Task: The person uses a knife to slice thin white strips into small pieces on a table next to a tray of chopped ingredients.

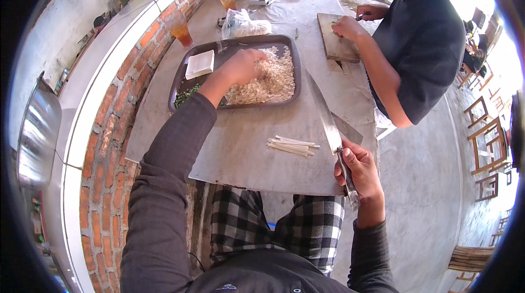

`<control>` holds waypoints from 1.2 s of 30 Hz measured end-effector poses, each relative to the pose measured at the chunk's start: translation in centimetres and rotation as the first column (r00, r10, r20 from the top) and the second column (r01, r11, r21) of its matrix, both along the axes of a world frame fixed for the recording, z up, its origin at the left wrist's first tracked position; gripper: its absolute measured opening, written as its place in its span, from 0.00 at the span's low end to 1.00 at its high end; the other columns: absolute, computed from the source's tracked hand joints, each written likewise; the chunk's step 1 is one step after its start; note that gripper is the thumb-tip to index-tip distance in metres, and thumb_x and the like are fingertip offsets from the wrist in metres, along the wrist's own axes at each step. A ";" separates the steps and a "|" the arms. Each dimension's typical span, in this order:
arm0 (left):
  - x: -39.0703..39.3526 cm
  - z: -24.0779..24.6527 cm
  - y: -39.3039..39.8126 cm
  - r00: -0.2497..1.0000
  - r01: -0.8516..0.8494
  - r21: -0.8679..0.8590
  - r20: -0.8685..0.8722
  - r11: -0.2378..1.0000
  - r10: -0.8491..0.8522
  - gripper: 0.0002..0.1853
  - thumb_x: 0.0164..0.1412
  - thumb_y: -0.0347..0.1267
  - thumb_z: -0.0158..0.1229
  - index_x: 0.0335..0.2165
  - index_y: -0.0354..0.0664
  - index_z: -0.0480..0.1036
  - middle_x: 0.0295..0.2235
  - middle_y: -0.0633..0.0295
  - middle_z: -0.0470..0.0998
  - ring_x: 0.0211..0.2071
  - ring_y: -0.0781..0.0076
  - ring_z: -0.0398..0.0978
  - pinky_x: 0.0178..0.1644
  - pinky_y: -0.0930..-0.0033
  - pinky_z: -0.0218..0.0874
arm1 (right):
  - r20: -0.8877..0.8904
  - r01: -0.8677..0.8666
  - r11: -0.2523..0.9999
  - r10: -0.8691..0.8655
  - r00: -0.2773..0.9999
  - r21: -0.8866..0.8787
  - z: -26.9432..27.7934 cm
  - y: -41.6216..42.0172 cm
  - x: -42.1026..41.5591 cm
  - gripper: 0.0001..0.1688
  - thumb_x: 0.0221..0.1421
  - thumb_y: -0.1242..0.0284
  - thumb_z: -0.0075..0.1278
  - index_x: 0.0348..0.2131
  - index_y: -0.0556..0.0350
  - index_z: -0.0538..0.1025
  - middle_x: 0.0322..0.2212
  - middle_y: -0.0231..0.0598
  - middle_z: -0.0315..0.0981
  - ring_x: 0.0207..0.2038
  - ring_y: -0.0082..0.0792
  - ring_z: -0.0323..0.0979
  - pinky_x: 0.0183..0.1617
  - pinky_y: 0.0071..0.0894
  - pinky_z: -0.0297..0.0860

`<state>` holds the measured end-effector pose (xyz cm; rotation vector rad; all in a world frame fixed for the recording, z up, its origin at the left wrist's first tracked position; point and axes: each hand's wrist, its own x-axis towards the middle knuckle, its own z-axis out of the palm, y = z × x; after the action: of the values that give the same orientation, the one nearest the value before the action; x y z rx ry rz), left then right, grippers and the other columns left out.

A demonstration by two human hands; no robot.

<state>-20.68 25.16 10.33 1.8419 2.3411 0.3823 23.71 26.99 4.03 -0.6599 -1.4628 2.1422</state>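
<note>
My left hand (246,65) reaches into a dark rectangular tray (297,67), its fingertips down in a heap of pale chopped pieces (283,82). The heap hides whether those fingers grip anything. A white square block or stack (200,64) and chopped green bits (186,95) lie in the tray's left part. With my right hand (363,170) I hold a large knife (328,121) by its handle, the blade pointing up and away over the table. Left of the blade, several thin white sticks (292,146) lie on the tabletop (246,162).
Across the table's right side, a person cuts on a wooden board (338,43). Behind the tray are a plastic bag (246,26) and two cups of amber drink (180,32) (227,0). A brick wall (110,129) runs along the left.
</note>
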 end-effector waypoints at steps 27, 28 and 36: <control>-1.7 -3.6 0.2 0.987 0.150 0.224 0.031 0.963 -0.161 0.26 0.76 0.47 0.65 0.62 0.43 0.80 0.66 0.46 0.79 0.70 0.45 0.73 0.76 0.50 0.63 | 0.026 0.031 0.997 -0.029 0.999 -0.074 -0.6 -0.1 0.1 0.32 0.79 0.60 0.60 0.68 0.65 0.77 0.26 0.37 0.84 0.21 0.24 0.77 0.25 0.22 0.74; -1.4 -4.7 0.3 0.982 0.184 0.255 0.000 0.949 -0.190 0.28 0.75 0.49 0.65 0.62 0.43 0.80 0.67 0.45 0.78 0.71 0.44 0.72 0.77 0.50 0.62 | 0.027 0.038 0.997 -0.036 0.999 -0.065 -0.5 -0.1 0.0 0.32 0.79 0.60 0.60 0.68 0.65 0.78 0.26 0.37 0.84 0.21 0.24 0.77 0.25 0.22 0.73; 0.8 -5.4 -0.7 0.982 0.174 0.285 0.019 0.943 -0.187 0.27 0.70 0.46 0.72 0.59 0.41 0.81 0.62 0.45 0.81 0.67 0.44 0.75 0.73 0.50 0.66 | 0.087 0.080 0.997 -0.081 0.993 0.013 -0.8 -0.1 0.1 0.34 0.77 0.53 0.61 0.67 0.58 0.79 0.23 0.38 0.81 0.19 0.25 0.74 0.22 0.24 0.69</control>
<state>-19.93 24.49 4.89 2.1252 2.1552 0.7605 23.81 26.89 3.22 -0.8044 -1.4641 2.0677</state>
